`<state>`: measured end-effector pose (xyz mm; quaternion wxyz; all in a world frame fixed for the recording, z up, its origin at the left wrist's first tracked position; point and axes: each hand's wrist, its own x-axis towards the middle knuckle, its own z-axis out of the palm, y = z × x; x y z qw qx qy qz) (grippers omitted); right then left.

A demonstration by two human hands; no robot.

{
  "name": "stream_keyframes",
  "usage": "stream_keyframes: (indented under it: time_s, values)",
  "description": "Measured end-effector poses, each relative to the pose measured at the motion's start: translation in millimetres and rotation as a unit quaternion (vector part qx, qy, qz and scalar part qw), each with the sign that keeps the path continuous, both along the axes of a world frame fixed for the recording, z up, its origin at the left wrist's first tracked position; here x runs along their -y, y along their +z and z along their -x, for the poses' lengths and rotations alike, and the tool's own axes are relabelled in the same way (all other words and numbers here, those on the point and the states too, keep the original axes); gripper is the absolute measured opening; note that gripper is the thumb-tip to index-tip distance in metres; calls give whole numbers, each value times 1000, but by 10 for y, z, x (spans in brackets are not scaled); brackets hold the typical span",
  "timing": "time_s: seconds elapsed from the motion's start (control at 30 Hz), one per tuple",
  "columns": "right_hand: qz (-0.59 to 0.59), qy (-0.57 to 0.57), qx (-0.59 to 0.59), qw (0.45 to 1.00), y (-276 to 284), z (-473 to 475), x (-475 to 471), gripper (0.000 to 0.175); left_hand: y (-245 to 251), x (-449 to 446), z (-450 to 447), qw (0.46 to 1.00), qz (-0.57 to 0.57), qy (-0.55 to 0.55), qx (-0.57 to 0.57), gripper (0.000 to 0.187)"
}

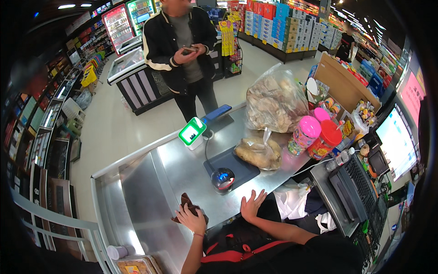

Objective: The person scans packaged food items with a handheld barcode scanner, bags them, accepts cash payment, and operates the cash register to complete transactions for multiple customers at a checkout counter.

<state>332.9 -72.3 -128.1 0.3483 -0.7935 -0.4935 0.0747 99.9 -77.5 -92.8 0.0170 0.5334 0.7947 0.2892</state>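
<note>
My left hand (192, 219) holds a bunched dark brown cloth (185, 202) down against the stainless steel counter (143, 191). Its fingers lie over the cloth, and part of the cloth is hidden beneath them. At the counter's near edge rests my right hand (252, 206), fingers spread, with nothing in it. Ahead of both hands, a round black scanner (222, 179) with a blue light stands by a dark grey mat (248, 171). A tied clear plastic bag of tan, lumpy produce (258, 153) lies partly on that mat.
A large full clear bag (275, 101) stands behind, beside pink (304, 133) and red candy tubs (325, 140). A green-framed payment device (192, 133) stands midway. At right are a keyboard (361, 181) and monitor (398, 142). Across the counter, a person (181, 48) holds a phone.
</note>
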Motion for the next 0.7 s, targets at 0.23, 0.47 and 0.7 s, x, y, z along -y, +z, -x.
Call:
stream_keyframes:
  time_s: [0.23, 0.47, 0.7]
  values:
    - [23, -1, 24, 999, -28, 8, -13, 64, -15, -5, 1, 1000, 14, -5, -9, 57]
    - [26, -18, 31, 999, 2, 32, -53, 64, 19, -32, -26, 999, 4, -8, -37, 58]
    - [9, -44, 34, 998, 18, 93, -96, 63, -14, -44, -5, 999, 26, -8, -36, 58]
